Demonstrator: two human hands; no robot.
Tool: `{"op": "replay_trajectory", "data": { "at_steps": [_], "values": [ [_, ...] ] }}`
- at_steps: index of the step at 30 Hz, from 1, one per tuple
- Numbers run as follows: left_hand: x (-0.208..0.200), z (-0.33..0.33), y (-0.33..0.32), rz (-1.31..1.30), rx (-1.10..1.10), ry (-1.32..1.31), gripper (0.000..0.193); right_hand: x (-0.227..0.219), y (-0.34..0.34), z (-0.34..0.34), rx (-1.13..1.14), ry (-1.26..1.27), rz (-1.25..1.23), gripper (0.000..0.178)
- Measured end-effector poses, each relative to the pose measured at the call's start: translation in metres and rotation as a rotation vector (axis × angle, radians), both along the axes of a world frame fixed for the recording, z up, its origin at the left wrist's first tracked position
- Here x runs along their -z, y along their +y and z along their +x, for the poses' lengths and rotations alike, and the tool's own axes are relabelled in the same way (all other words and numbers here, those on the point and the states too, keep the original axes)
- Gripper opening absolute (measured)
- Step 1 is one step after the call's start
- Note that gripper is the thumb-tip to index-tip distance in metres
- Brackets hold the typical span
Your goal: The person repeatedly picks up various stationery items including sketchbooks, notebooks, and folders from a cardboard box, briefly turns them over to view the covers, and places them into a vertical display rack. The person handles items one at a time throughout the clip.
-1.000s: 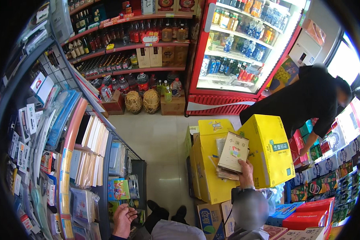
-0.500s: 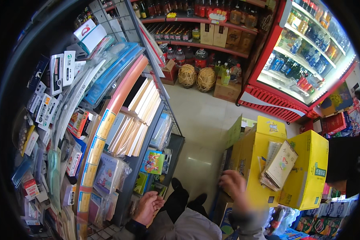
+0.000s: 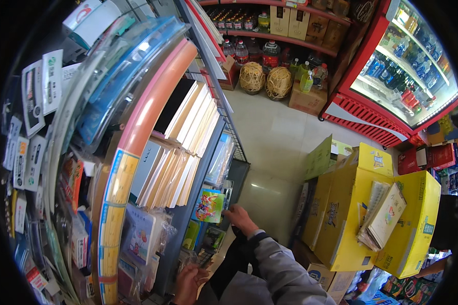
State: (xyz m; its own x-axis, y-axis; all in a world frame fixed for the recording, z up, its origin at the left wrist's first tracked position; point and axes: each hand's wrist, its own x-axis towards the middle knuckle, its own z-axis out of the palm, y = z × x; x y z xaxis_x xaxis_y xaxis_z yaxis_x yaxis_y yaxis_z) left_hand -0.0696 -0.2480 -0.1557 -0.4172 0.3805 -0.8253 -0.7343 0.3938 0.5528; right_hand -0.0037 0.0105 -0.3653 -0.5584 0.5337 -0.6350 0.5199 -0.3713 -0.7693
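Observation:
My right hand [image 3: 240, 219] reaches across to the lower shelf on the left. Its bent fingers are close together by the right edge of a colourful picture booklet [image 3: 209, 206]; whether they touch it I cannot tell. My left hand [image 3: 190, 280] is low in front of the shelf, its fingers curled inward near small packaged goods [image 3: 213, 237]. Anything between those fingers is hidden. Above it, a notebook with a pale cover [image 3: 139, 233] sits in clear wrap, beside stacked paper pads and envelopes [image 3: 171, 178].
At right stand open yellow cartons [image 3: 336, 213] with a stack of notebooks [image 3: 384, 216] on top. A red drinks fridge [image 3: 361, 119] is farther back, near two woven-covered round jars [image 3: 252, 79]. Boxed stationery [image 3: 33, 96] crowds the shelf at far left.
My right hand has moved left from beside the yellow carton to the lower shelf. My left hand has dropped slightly lower. The view has shifted, bringing the left shelf closer.

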Motion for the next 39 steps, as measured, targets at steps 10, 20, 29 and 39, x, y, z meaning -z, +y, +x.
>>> {"op": "replay_trajectory", "data": {
  "at_steps": [10, 20, 29, 39],
  "values": [
    [0.025, -0.018, -0.025, -0.106, -0.053, 0.017, 0.028, 0.072, -0.036, -0.066, 0.323, 0.159, -0.255, 0.037],
    [0.031, -0.021, -0.022, -0.108, -0.067, -0.03, 0.027, 0.033, -0.048, -0.113, 0.107, 0.049, 0.154, 0.044],
    [0.042, -0.022, -0.029, -0.094, -0.083, -0.016, 0.03, 0.016, -0.032, -0.101, 0.227, -0.15, 0.384, 0.046],
    [0.038, -0.018, -0.019, -0.101, -0.074, -0.023, 0.027, 0.032, -0.021, -0.114, 0.334, -0.13, 0.204, 0.049]
  ]
}}
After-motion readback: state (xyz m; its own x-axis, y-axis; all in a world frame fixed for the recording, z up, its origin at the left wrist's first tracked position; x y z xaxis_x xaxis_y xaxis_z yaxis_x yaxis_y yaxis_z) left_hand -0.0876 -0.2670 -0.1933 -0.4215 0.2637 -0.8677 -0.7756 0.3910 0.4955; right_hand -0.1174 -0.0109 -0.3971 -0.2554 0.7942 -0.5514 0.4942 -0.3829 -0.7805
